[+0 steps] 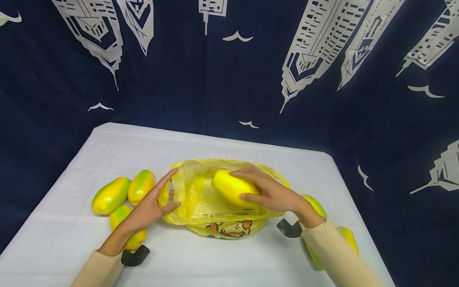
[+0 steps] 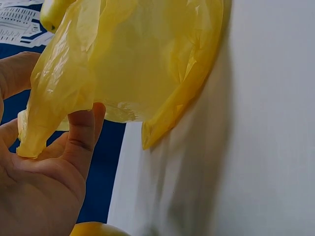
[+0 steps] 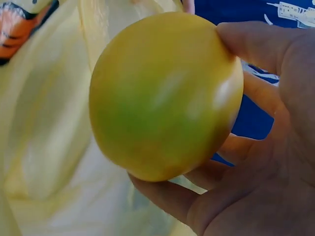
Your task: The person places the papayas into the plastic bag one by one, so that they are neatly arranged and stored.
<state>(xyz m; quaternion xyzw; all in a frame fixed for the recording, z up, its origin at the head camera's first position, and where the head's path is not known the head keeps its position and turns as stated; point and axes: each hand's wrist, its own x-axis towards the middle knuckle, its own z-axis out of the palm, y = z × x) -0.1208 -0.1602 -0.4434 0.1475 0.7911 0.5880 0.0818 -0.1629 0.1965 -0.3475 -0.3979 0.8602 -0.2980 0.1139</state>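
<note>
A yellow plastic bag [image 1: 201, 219] lies on the white table with its mouth spread wide. At its left side, my left hand [image 1: 152, 207] holds the bag by the handle, thumb and forefinger apart; the strip of yellow plastic [image 2: 64, 73] runs between the fingers in the left wrist view. My right hand [image 1: 272, 191] grips a yellow papaya [image 1: 231, 187] over the bag's opening. Its rounded end, yellow with a green patch, faces the right wrist camera, and the thumb and fingers [image 3: 167, 196] wrap its sides. Orange and black print shows on the bag's front.
Left of the bag, several yellow-green papayas [image 1: 111, 195] lie close together, one partly behind my left forearm. More papayas [image 1: 348, 238] sit at the right, partly covered by my right sleeve [image 1: 337, 251]. A dark blue cloth [image 1: 201, 87] with white buildings hangs behind the table.
</note>
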